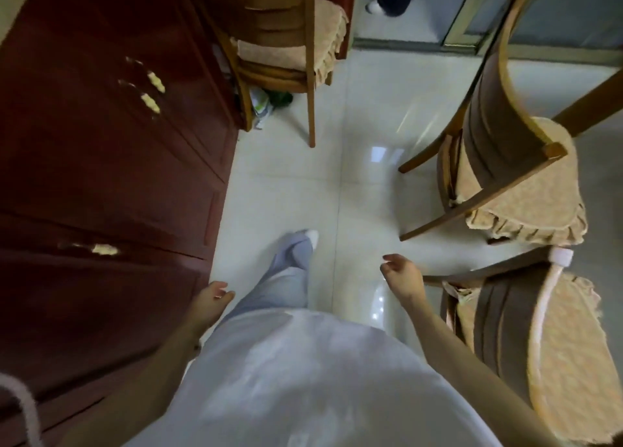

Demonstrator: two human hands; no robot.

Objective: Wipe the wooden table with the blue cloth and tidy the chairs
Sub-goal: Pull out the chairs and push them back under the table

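Both hands hang empty here, mid-stride over the pale tiled floor (286, 183): the left hand (210, 300) loose with fingers half curled beside the dark red cabinet (101, 176), the right hand (401, 274) open and relaxed, fingers apart, gripping nothing. The nearest chair (526, 338) stands just to the right of that right hand, its back rail running roughly away from the person, so the right hand looks the natural one to take it. A second chair (505, 176) sits further ahead on the right, angled; a third chair (279, 48) stands ahead by the cabinet. No blue cloth shows anywhere, and of the wooden table only a possible edge at the far right, too cropped to be sure. Motion blur softens everything.
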